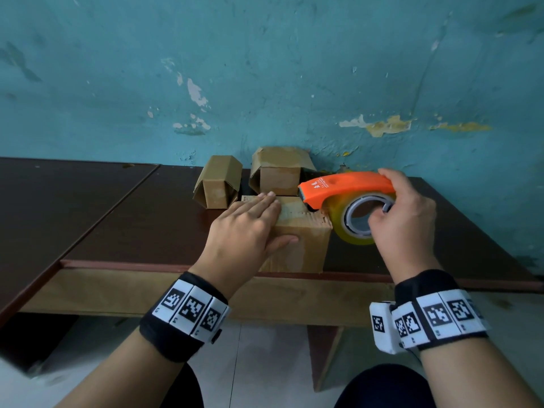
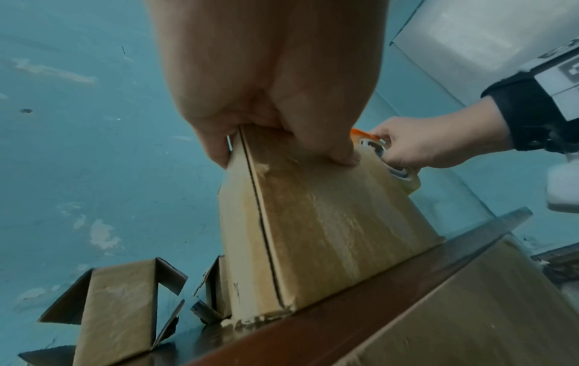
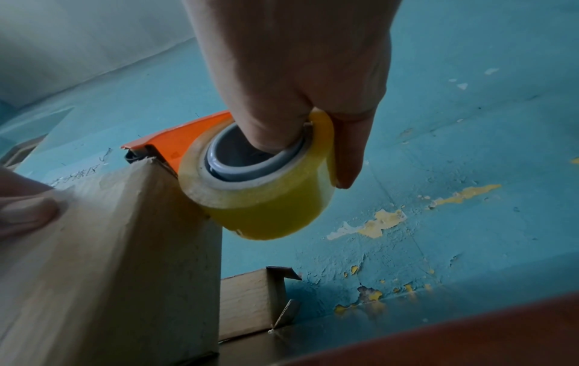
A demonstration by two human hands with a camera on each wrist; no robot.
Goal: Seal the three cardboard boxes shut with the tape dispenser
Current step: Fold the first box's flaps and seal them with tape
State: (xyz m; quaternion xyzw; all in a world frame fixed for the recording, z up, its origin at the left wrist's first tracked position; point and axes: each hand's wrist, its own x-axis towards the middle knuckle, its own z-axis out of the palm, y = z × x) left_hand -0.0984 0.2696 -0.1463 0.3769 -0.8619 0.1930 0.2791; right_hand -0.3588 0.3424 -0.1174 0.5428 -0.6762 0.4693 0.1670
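Observation:
A closed cardboard box (image 1: 297, 234) stands near the table's front edge. My left hand (image 1: 250, 222) lies flat on its top with straight fingers, the thumb down the front face (image 2: 329, 222). My right hand (image 1: 403, 210) grips the orange tape dispenser (image 1: 344, 185), thumb inside the core of the yellow tape roll (image 1: 353, 231). The dispenser's nose sits at the box's top right edge (image 3: 188, 138), with the roll (image 3: 272, 205) against the box's right side. Two more boxes (image 1: 217, 184) (image 1: 278, 172) stand behind with their flaps open.
The dark brown table (image 1: 132, 219) runs wide to the left, and its front edge lies just below the near box. A peeling teal wall (image 1: 265, 83) rises right behind the two back boxes. White floor tiles (image 1: 265, 363) show under the table.

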